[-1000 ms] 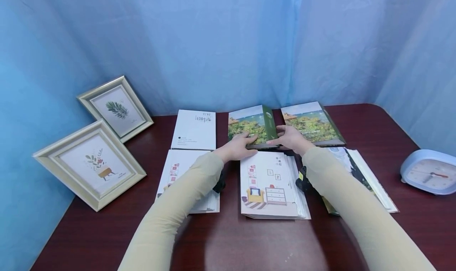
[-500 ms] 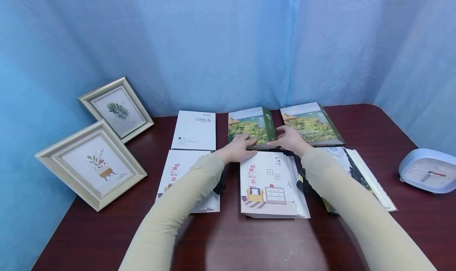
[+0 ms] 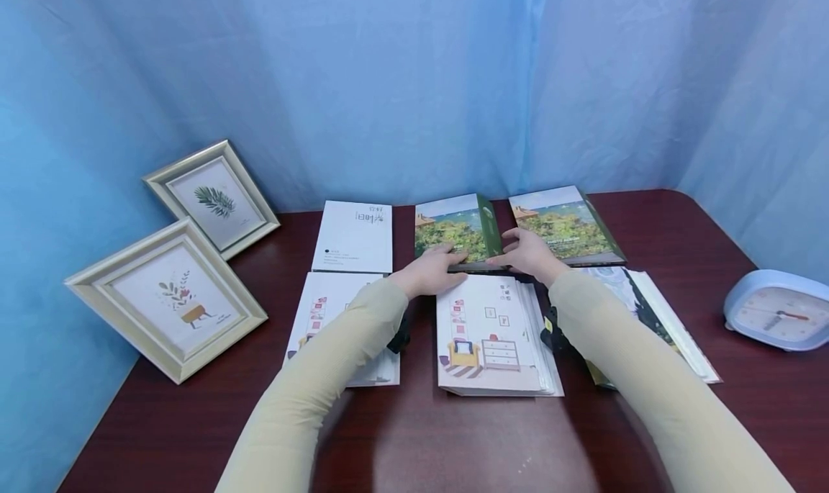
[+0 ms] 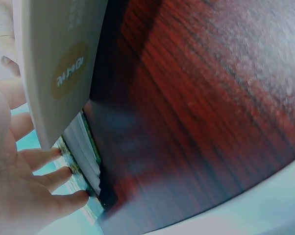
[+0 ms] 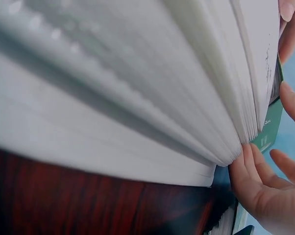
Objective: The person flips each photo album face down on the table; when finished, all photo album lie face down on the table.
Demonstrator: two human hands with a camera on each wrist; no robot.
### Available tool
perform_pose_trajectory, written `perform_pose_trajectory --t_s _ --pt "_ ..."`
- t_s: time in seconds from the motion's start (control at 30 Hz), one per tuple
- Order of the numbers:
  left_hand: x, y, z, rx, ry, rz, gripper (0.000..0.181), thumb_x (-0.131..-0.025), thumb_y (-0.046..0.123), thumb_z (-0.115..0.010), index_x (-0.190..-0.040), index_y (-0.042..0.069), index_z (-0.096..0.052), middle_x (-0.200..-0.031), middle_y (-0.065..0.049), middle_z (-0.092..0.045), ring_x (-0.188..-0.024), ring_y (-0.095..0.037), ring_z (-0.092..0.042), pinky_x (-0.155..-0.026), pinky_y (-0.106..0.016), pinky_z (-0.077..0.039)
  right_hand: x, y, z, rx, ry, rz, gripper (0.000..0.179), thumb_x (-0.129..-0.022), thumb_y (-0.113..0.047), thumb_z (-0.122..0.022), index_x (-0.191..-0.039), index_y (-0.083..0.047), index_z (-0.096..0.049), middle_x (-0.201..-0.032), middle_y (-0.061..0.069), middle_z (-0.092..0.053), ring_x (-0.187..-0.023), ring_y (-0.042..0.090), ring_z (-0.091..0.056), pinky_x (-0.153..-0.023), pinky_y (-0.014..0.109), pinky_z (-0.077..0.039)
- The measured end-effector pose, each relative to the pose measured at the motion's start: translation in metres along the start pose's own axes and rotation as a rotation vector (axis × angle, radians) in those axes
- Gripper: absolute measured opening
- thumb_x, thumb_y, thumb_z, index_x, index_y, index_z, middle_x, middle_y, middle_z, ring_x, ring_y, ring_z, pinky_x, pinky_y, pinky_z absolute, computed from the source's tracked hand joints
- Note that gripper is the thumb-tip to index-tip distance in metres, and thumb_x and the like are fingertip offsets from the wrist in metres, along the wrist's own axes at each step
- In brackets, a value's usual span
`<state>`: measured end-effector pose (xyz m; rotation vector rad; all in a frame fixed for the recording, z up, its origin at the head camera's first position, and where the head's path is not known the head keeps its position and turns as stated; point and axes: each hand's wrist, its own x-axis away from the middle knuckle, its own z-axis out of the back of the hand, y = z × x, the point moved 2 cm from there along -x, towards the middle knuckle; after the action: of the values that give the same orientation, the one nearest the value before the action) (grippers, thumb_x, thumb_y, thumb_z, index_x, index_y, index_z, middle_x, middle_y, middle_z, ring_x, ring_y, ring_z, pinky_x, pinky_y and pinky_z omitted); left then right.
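Note:
In the head view my left hand (image 3: 427,270) lies with spread fingers across the lower cover of a photo album (image 3: 451,223) showing trees and sea. At that album's green spine (image 3: 490,223), near its lower right corner, my right hand (image 3: 529,254) touches with thumb and fingers. In the left wrist view, fingertips (image 4: 79,198) rest along the album's edge. In the right wrist view, fingers (image 5: 258,169) reach past the page edges of a white album (image 5: 186,73). That white album (image 3: 486,335), with a yellow armchair drawing, lies just in front of both hands.
A matching landscape album (image 3: 563,223) lies at back right, a white one (image 3: 356,234) at back left. Two more albums, left (image 3: 307,313) and right (image 3: 670,320), are partly under the sleeves. Picture frames (image 3: 175,299) stand left; a clock (image 3: 780,309) sits at far right.
Both hands stay on the middle back album with hardly any movement. The right fingers have shifted very slightly at the spine; the album stays about in place.

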<state>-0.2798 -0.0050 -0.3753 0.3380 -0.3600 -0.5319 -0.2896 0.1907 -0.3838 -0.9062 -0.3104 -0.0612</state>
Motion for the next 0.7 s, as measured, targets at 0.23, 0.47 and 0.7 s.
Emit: perform_pose_trajectory --t_s 0.23,0.47,0.7 --pt "-0.001 0.000 0.002 -0.001 0.057 0.012 0.049 -0.100 0.034 -0.045 -0.146 0.018 -0.038 -0.151 -0.009 -0.036 -0.140 -0.025 -0.033 -0.112 -0.039 -0.030 0.003 -0.009 -0.004 0.007 0.032 0.059 0.065 -0.089 -0.020 -0.067 -0.143 -0.001 -0.035 -0.127 0.024 -0.050 -0.115 0.038 -0.052 -0.095 0.047 -0.046" --pt "0.004 0.000 0.009 0.027 0.124 0.040 0.045 -0.101 0.031 -0.045 -0.142 0.013 -0.046 -0.142 -0.007 -0.049 -0.132 -0.022 -0.044 -0.108 -0.038 -0.037 0.004 -0.019 -0.008 0.019 0.058 0.102 0.061 -0.088 -0.021 -0.067 -0.139 -0.003 -0.041 -0.120 0.020 -0.055 -0.110 0.036 -0.053 -0.094 0.048 -0.044" --pt "0.013 -0.008 0.014 0.115 0.183 0.062 0.042 -0.101 0.029 -0.045 -0.139 0.011 -0.049 -0.142 -0.008 -0.049 -0.132 -0.024 -0.044 -0.107 -0.040 -0.038 0.004 -0.021 -0.009 -0.017 0.058 0.099 0.059 -0.088 -0.022 -0.067 -0.139 -0.004 -0.042 -0.119 0.020 -0.056 -0.108 0.035 -0.055 -0.094 0.049 -0.043"
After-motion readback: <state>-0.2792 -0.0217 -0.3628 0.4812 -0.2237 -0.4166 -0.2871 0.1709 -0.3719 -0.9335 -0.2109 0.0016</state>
